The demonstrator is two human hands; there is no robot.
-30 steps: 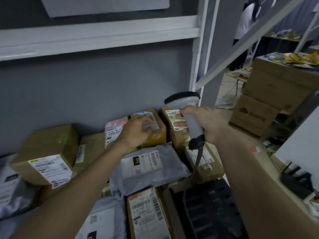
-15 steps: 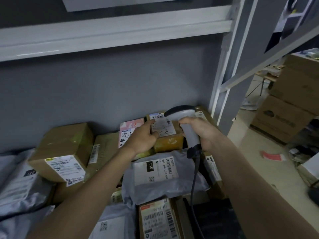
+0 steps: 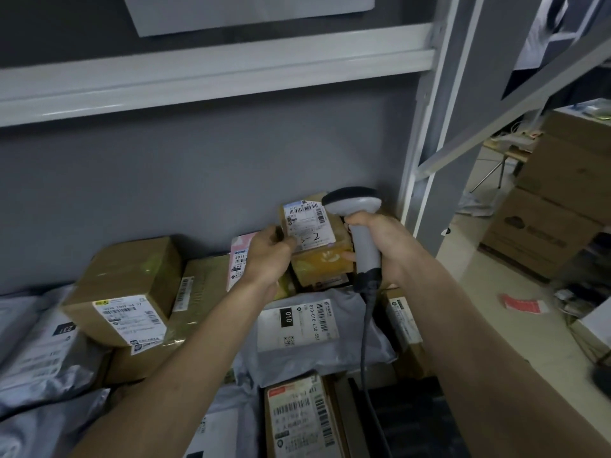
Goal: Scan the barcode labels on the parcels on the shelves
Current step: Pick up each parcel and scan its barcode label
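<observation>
The left hand (image 3: pixel 267 259) is pinching the yellow box (image 3: pixel 319 256) at its left edge, tilting its label (image 3: pixel 309 226) toward the camera at the shelf's back. The right hand (image 3: pixel 380 246) is wrapping the scanner (image 3: pixel 358 223) handle, its head sitting just right of the label, aiming away from the camera. A grey bag (image 3: pixel 317 332) is lying below.
</observation>
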